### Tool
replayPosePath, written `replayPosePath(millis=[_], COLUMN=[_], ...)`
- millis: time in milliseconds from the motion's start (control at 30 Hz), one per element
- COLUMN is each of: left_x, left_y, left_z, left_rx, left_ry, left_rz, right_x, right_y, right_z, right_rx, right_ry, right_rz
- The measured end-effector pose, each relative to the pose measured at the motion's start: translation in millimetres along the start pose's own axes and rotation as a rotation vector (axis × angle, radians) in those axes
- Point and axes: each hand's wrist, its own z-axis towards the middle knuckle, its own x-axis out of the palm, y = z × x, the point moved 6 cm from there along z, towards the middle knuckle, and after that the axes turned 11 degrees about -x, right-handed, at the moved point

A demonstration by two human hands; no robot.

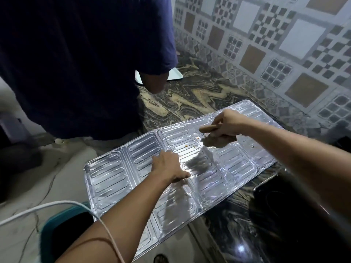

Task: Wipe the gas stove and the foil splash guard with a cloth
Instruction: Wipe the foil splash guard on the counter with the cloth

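The foil splash guard (pixel 114 177) lies flat across the marbled counter, its left part hanging past the counter edge. My left hand (pixel 168 167) presses flat on its middle panel, fingers spread, holding nothing. My right hand (pixel 227 123) is closed on a brownish cloth (pixel 220 140) that hangs down onto the guard's far right panels. Small orange food specks dot the foil just left of the cloth. The black gas stove (pixel 284 211) sits at the lower right, partly hidden by my right forearm.
A person in a dark blue shirt (pixel 76 63) stands close at the far left of the counter. A white tray (pixel 175 74) lies behind them. Patterned tile wall (pixel 275 44) at the back. A teal bin (pixel 57 230) and white cable (pixel 47 205) are at lower left.
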Motion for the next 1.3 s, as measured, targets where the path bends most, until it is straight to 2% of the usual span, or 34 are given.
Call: replayPosePath(millis=[100,200,267,400,533,600,700,767,867,933,1100,1167,1233,1300], left_x=[-1.5,8.1,12.1,13.8,17.0,19.3,20.2,19.8,15.6,12.7,11.8,11.7,11.3,9.9], left_y=[8.9,19.1,20.5,22.4,21.5,21.4,24.5,25.4,24.1,23.7,22.9,22.3,22.1,21.9], left_z=[16.4,31.1,38.9,45.1,45.8,48.7,50.4,48.6,45.6,46.4,48.0,47.0,46.1,47.1], left_rx=[-0.024,-0.075,-0.102,-0.178,-0.214,-0.225,-0.238,-0.231,-0.216,-0.21,-0.209,-0.204,-0.201,-0.207], left_ry=[-0.068,0.044,0.101,0.171,0.196,0.2,0.22,0.227,0.225,0.237,0.276,0.276,0.273,0.265], left_rz=[-0.077,-0.042,-0.025,-0.035,-0.03,-0.035,-0.04,-0.027,0.0,0.015,0.025,0.026,0.023,0.036], right_x=[-6.5,7.0,24.0,65.3,109.3,126.2,158.5,167.3,160.7,150.2,120.3,114.7,115.1,122.0], right_y=[-0.4,7.2,17.1,40.2,31.8,36.1,52.8,51.6,36.0,11.6,-100.5,-109.8,-84.7,-32.0], right_z=[-6.8,1.9,19.4,59.6,65.9,54.5,43.1,43.0,52.6,63.3,75.1,72.0,66.5,56.0], right_rx=[-0.098,-0.18,-0.23,-0.25,-0.247,-0.366,-0.576,-0.601,-0.562,-0.451,0.145,0.243,0.16,-0.1], right_ry=[0.155,0.255,0.203,-0.061,-0.241,-0.319,-0.167,-0.087,-0.119,-0.2,-0.328,-0.381,-0.471,-0.517], right_rz=[0.058,0.029,0.051,0.146,-0.033,-0.056,-0.116,-0.083,-0.056,-0.018,-0.012,0.041,0.215,0.292])
